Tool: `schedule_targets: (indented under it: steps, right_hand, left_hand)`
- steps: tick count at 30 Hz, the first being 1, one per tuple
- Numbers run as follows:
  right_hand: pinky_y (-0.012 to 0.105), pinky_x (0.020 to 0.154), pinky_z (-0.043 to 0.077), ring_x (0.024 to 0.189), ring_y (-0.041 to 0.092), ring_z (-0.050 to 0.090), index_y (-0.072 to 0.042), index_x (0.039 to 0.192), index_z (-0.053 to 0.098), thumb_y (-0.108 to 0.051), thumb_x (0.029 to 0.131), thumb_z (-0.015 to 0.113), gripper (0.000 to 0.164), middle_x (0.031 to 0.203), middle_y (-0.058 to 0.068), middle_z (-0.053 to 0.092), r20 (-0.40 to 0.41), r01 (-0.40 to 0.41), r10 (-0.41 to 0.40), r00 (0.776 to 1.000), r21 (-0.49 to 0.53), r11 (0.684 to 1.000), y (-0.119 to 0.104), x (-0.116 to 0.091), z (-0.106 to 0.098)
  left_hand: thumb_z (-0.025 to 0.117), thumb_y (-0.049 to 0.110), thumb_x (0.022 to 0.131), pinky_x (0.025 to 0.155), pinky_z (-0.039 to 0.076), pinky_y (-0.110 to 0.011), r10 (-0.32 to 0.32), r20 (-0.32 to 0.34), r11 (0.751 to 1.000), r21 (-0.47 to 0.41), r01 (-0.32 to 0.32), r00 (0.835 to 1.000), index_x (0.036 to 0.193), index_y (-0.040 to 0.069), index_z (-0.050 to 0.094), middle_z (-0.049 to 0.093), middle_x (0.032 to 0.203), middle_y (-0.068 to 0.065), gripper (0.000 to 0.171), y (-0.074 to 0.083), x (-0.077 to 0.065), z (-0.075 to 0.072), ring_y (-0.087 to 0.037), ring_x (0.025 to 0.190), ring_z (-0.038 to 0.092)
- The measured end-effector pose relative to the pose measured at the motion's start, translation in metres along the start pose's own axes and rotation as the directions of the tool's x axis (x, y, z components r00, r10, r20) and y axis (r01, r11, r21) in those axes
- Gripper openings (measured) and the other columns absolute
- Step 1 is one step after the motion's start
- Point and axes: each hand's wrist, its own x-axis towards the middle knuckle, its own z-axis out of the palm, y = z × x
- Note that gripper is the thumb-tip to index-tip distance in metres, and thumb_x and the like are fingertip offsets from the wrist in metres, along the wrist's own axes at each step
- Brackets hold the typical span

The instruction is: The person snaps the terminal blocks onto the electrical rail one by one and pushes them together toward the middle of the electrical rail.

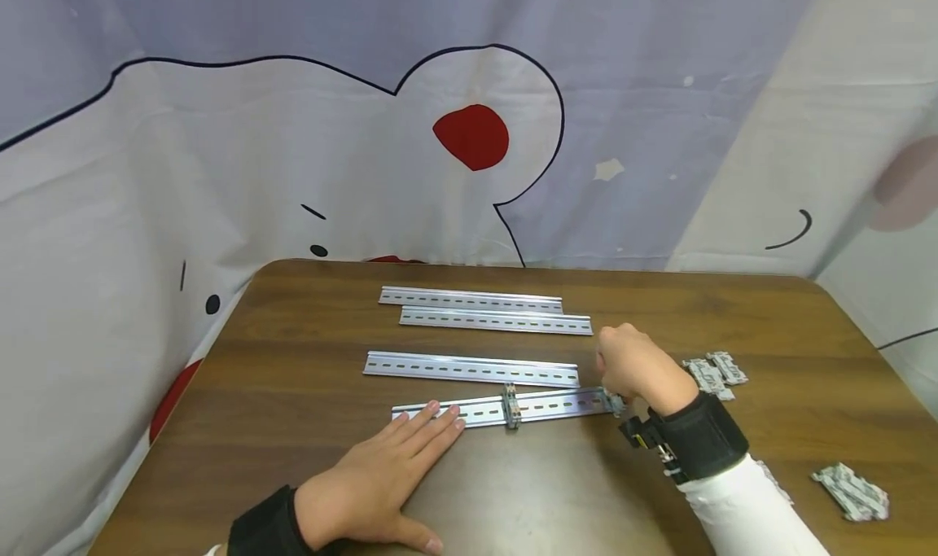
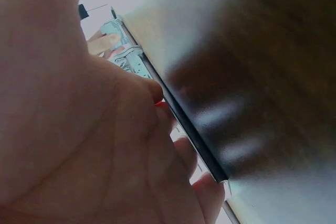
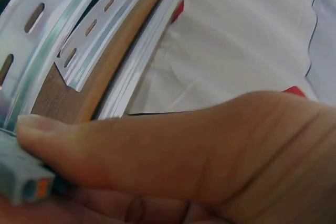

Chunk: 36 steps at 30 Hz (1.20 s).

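Note:
A slotted metal DIN rail [image 1: 560, 404] lies nearest the person on the table. My left hand [image 1: 374, 483] rests flat with straight fingers on the rail's left end. Near the rail's middle sits a narrow grey terminal block [image 1: 511, 407], across its width. At the right end, my right hand [image 1: 641, 367] pinches another grey terminal block [image 3: 23, 174] between thumb and fingers; an orange spot shows on it in the right wrist view. Part of that block is hidden by the fingers, so I cannot tell whether it is seated on the rail.
Behind the worked rail lies another DIN rail [image 1: 469, 369], with two more rails [image 1: 494, 321] farther back. Grey terminal blocks [image 1: 707, 378] lie beyond the right hand, and another bunch of blocks [image 1: 852, 492] at the front right. A printed curtain [image 1: 330, 149] hangs behind the wooden table [image 1: 293, 328].

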Motion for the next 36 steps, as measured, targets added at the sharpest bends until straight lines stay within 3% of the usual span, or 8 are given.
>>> schedule_targets:
  steps: [3, 5, 8, 12, 15, 18, 24, 36]
  right_hand:
    - [0.03, 0.054, 0.045, 0.055, 0.015, 0.052, -0.01, 0.066, 0.061, 0.006, 0.07, 0.066, 0.017, 0.064, -0.001, 0.054, -0.014, 0.048, -0.047, 0.999, 0.025, 0.999, 0.008, -0.009, 0.0]
    - [0.032, 0.059, 0.049, 0.054, 0.015, 0.058, -0.007, 0.078, 0.069, -0.004, 0.075, 0.074, 0.007, 0.062, -0.002, 0.059, 0.012, 0.083, -0.085, 0.996, 0.111, 0.99, 0.019, -0.014, -0.003]
    - [0.034, 0.069, 0.055, 0.058, 0.017, 0.067, 0.001, 0.104, 0.07, -0.017, 0.079, 0.079, 0.032, 0.065, 0.001, 0.068, 0.064, 0.129, -0.155, 0.986, 0.303, 0.944, 0.041, -0.02, -0.005]
    - [0.035, 0.07, 0.059, 0.074, 0.023, 0.071, 0.014, 0.116, 0.06, -0.009, 0.085, 0.072, 0.041, 0.084, 0.013, 0.073, 0.129, 0.119, -0.248, 0.96, 0.614, 0.78, 0.069, -0.021, 0.0]
    - [0.038, 0.075, 0.059, 0.085, 0.027, 0.071, 0.022, 0.124, 0.05, -0.003, 0.089, 0.067, 0.046, 0.097, 0.024, 0.071, 0.15, 0.087, -0.301, 0.942, 0.756, 0.649, 0.081, -0.021, 0.008]
    - [0.039, 0.08, 0.058, 0.092, 0.029, 0.07, 0.024, 0.127, 0.046, -0.003, 0.09, 0.066, 0.05, 0.103, 0.028, 0.068, 0.133, 0.082, -0.311, 0.941, 0.803, 0.59, 0.087, -0.022, 0.014]
    - [0.037, 0.083, 0.056, 0.094, 0.026, 0.07, 0.022, 0.129, 0.047, -0.006, 0.088, 0.07, 0.054, 0.109, 0.027, 0.068, 0.089, 0.066, -0.248, 0.965, 0.83, 0.554, 0.088, -0.027, 0.02]
    - [0.031, 0.081, 0.057, 0.092, 0.023, 0.071, 0.019, 0.125, 0.054, -0.009, 0.088, 0.07, 0.049, 0.104, 0.023, 0.071, 0.055, 0.126, -0.278, 0.959, 0.796, 0.592, 0.066, -0.021, 0.031]
  left_hand:
    - [0.051, 0.083, 0.073, 0.115, 0.026, -0.051, 0.001, 0.005, 1.0, -0.001, -0.001, 1.0, 0.158, 0.013, 0.011, 0.01, 0.164, -0.006, 0.117, 0.002, 0.001, -0.001, -0.03, 0.15, 0.012]
    - [0.051, 0.083, 0.073, 0.115, 0.026, -0.051, 0.005, 0.008, 1.0, 0.001, -0.005, 1.0, 0.158, 0.013, 0.011, 0.011, 0.164, -0.006, 0.117, 0.003, 0.002, -0.001, -0.03, 0.149, 0.012]
    - [0.05, 0.084, 0.073, 0.115, 0.026, -0.051, 0.012, 0.002, 1.0, 0.014, -0.012, 1.0, 0.158, 0.012, 0.011, 0.011, 0.164, -0.006, 0.117, 0.004, 0.003, 0.0, -0.03, 0.149, 0.012]
    - [0.047, 0.085, 0.073, 0.115, 0.027, -0.051, 0.014, -0.01, 0.999, 0.035, -0.014, 1.0, 0.158, 0.012, 0.012, 0.012, 0.164, -0.006, 0.117, 0.004, 0.003, 0.003, -0.03, 0.149, 0.013]
    - [0.047, 0.086, 0.072, 0.114, 0.027, -0.051, 0.008, -0.011, 0.999, 0.041, -0.008, 1.0, 0.158, 0.012, 0.012, 0.013, 0.164, -0.006, 0.118, 0.003, 0.002, 0.004, -0.03, 0.149, 0.013]
    - [0.047, 0.086, 0.072, 0.114, 0.027, -0.052, 0.008, -0.015, 0.999, 0.043, -0.007, 1.0, 0.158, 0.012, 0.012, 0.013, 0.164, -0.006, 0.118, 0.003, 0.001, 0.003, -0.031, 0.149, 0.013]
    - [0.045, 0.086, 0.073, 0.115, 0.026, -0.052, 0.009, -0.007, 1.0, 0.028, -0.009, 1.0, 0.158, 0.013, 0.011, 0.012, 0.164, -0.006, 0.117, 0.001, 0.001, 0.002, -0.03, 0.149, 0.012]
    - [0.044, 0.085, 0.072, 0.115, 0.026, -0.053, 0.011, 0.002, 1.0, 0.019, -0.011, 1.0, 0.158, 0.013, 0.011, 0.012, 0.164, -0.006, 0.117, -0.001, 0.001, 0.002, -0.031, 0.149, 0.011]
